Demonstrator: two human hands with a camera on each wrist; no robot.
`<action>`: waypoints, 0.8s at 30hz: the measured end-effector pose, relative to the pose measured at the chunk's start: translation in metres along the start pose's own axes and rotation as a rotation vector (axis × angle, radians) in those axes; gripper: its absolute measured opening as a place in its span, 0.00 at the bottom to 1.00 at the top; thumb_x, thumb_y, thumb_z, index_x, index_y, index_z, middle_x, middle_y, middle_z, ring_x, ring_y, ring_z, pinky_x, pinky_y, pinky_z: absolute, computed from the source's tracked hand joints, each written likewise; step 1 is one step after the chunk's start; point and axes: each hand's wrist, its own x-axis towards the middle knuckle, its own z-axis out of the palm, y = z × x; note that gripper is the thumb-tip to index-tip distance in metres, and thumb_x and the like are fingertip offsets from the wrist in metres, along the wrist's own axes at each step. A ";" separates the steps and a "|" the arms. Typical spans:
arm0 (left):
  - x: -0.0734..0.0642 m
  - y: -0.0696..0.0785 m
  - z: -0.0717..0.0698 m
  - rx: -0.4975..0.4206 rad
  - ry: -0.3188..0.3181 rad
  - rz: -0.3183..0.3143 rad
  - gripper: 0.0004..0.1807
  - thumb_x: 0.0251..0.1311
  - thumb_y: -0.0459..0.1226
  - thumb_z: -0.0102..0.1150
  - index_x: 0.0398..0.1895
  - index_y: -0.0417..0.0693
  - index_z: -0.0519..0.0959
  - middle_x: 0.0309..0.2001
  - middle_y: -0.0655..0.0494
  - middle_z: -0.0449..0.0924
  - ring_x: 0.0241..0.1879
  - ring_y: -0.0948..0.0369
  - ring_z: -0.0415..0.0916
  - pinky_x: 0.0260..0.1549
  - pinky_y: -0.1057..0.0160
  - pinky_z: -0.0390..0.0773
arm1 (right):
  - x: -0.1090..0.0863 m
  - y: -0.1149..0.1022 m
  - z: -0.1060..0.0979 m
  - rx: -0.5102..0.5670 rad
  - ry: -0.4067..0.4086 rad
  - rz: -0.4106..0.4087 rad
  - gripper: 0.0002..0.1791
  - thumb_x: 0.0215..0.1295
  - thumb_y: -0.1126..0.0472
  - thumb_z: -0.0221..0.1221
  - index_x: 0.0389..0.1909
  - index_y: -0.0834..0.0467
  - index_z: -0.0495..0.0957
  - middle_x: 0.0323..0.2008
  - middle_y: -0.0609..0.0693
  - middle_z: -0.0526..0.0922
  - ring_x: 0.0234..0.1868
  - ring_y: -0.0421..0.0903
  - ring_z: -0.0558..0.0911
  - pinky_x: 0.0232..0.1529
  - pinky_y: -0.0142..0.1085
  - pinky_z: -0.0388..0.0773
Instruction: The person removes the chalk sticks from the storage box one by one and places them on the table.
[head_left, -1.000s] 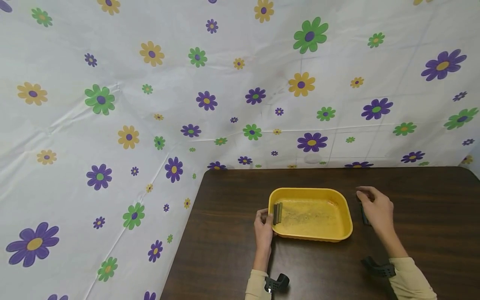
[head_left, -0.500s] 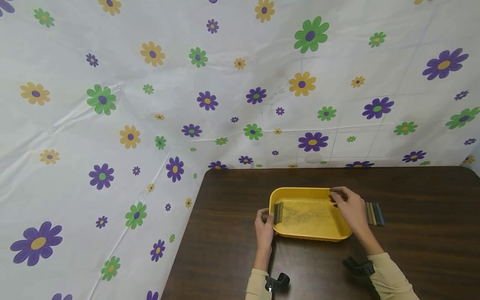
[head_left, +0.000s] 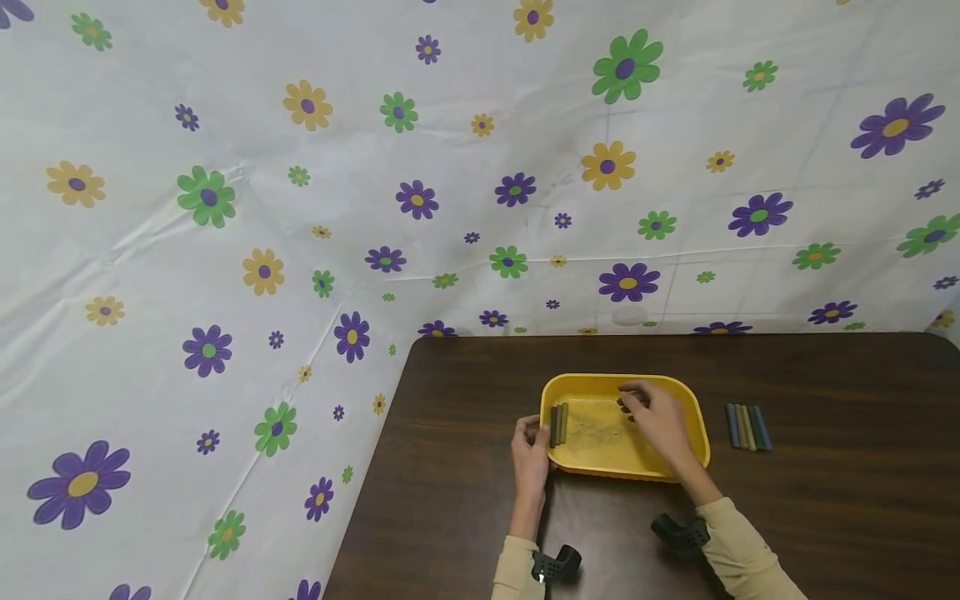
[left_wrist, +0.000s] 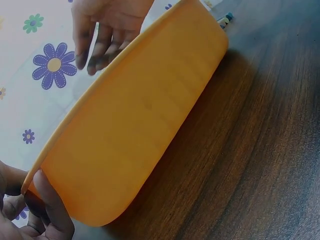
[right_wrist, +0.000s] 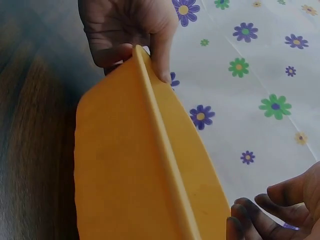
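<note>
A yellow tray (head_left: 600,468) stands on the dark table, its floor smudged with dark marks. Dark and olive sticks (head_left: 558,425), like chalk or pastels, lie side by side along its left end. My left hand (head_left: 529,454) grips the rim at that end, thumb on one side and fingers on the other in the left wrist view. Over the tray's right half hovers my right hand (head_left: 660,423), fingers loosely bent and apart. Its fingertips (right_wrist: 245,212) look darkly stained, and nothing shows between them. Right of the tray, several blue and tan sticks (head_left: 748,427) lie in a row.
The brown wood-grain table (head_left: 862,450) runs back to a white sheet with flowers (head_left: 465,167), which also hangs along the left side. Black straps with camera mounts sit on both wrists (head_left: 557,565).
My right hand has moved left from beside the row of sticks to above the tray, uncovering that row. The left hand has kept its grip on the rim.
</note>
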 end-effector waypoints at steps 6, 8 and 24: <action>-0.001 0.001 0.000 0.000 0.000 0.002 0.12 0.74 0.33 0.56 0.55 0.37 0.78 0.35 0.49 0.74 0.21 0.62 0.68 0.17 0.68 0.70 | 0.003 0.002 0.013 0.025 -0.022 0.026 0.15 0.77 0.65 0.56 0.55 0.72 0.80 0.41 0.63 0.87 0.41 0.57 0.86 0.40 0.44 0.86; -0.001 0.002 0.000 0.001 0.002 0.004 0.11 0.74 0.33 0.57 0.55 0.38 0.78 0.35 0.49 0.74 0.21 0.62 0.68 0.17 0.68 0.70 | 0.004 0.002 0.017 0.025 -0.030 0.037 0.15 0.77 0.65 0.56 0.55 0.72 0.80 0.41 0.63 0.87 0.41 0.57 0.86 0.39 0.43 0.85; -0.001 0.004 0.001 -0.014 0.000 0.009 0.12 0.73 0.32 0.57 0.55 0.36 0.78 0.34 0.46 0.76 0.17 0.64 0.66 0.14 0.69 0.69 | 0.002 0.000 0.054 0.128 -0.138 0.153 0.18 0.76 0.66 0.57 0.60 0.72 0.75 0.47 0.70 0.82 0.41 0.62 0.86 0.38 0.49 0.86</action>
